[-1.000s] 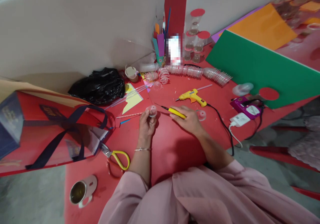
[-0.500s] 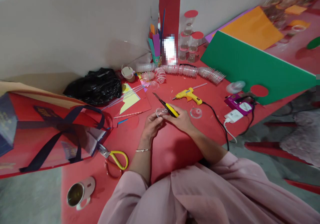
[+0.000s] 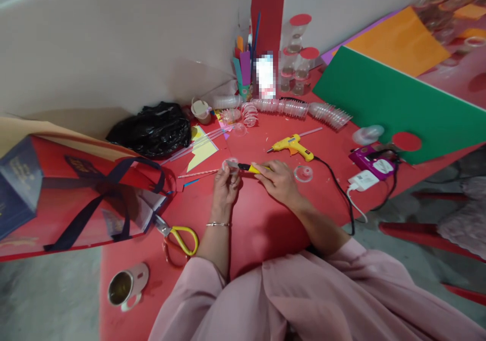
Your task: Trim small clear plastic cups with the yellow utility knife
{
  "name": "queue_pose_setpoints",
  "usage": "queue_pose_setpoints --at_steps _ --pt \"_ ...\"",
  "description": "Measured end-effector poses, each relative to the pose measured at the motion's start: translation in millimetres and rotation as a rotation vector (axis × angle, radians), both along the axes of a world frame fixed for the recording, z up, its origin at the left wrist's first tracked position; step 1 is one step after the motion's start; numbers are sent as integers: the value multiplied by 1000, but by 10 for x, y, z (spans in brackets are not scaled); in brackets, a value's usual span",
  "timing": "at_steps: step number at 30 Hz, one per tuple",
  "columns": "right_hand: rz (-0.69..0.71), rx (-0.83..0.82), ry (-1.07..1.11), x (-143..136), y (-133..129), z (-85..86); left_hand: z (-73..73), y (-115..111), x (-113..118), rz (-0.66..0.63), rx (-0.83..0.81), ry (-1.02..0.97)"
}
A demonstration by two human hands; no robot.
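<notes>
Above the red tabletop (image 3: 261, 219), fingers of the left hand (image 3: 226, 185) pinch a clear plastic piece (image 3: 229, 161); the right hand (image 3: 280, 180) grips a yellow knife (image 3: 258, 169). If its blade (image 3: 232, 164) slips, it could cut the left thumb.

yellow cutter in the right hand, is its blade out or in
Out: on the yellow cutter, a grey blade shows beyond the black end, at the clear plastic piece in the left hand.
</notes>
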State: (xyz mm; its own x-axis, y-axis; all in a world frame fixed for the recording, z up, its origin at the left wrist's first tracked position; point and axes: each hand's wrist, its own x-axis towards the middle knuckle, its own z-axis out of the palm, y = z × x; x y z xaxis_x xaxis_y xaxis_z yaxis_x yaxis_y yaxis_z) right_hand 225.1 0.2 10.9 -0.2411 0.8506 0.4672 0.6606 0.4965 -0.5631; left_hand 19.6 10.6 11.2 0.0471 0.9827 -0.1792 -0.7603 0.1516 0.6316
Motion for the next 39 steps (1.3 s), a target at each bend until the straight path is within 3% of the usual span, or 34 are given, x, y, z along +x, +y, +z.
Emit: queue_pose_setpoints --at_steps 6,12,29,36,39 --pt "-144 19 -33 88 65 -66 -1 -6 -16 33 12 -51" --pt "-28 91 -29 21 10 -23 -23 -5 -11 12 24 -18" --pt "-78 97 -102 55 13 -30 -3 -18 -83 -11 -81 -17" --pt "-248 166 -58 251 119 -37 5 -14 -130 4 -61 -80" --pt "-120 160 -32 184 83 6 2 -11 -99 -27 -70 -44"
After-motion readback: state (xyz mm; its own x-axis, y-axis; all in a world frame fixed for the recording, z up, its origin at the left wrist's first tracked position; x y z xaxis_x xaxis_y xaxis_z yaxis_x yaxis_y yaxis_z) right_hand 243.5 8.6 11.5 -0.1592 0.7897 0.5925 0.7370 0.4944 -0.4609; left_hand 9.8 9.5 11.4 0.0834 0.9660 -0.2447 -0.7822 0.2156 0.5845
